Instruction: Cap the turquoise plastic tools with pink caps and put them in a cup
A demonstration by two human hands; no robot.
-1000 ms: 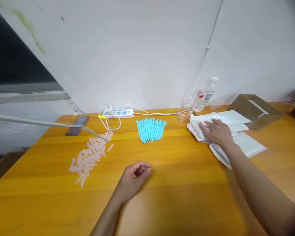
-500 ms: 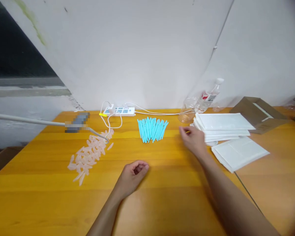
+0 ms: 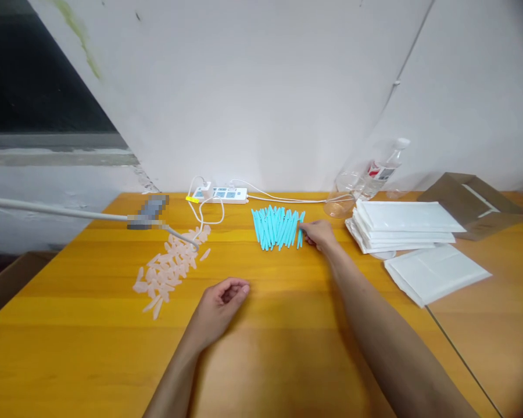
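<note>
Several light-blue sticks (image 3: 276, 228) lie side by side on the wooden table (image 3: 261, 360), below the power strip. At their right end my right hand (image 3: 318, 233) is closed, its thumb and finger pinching one blue stick (image 3: 301, 230). My left hand (image 3: 221, 305) rests on the table nearer to me, fingers curled and fingertips together, with nothing seen in it. To the left lies a loose heap of pale pink pieces (image 3: 169, 267).
A white power strip (image 3: 230, 195) with cables lies by the wall. A grey pixelated object (image 3: 150, 212) is at the left. At the right are a clear container (image 3: 337, 203), a bottle (image 3: 381, 172), white packets (image 3: 412, 217) and a cardboard box (image 3: 462, 200).
My right hand has moved left to the end of the blue row and pinched a stick. My left hand has shifted slightly left. The view has turned a little.
</note>
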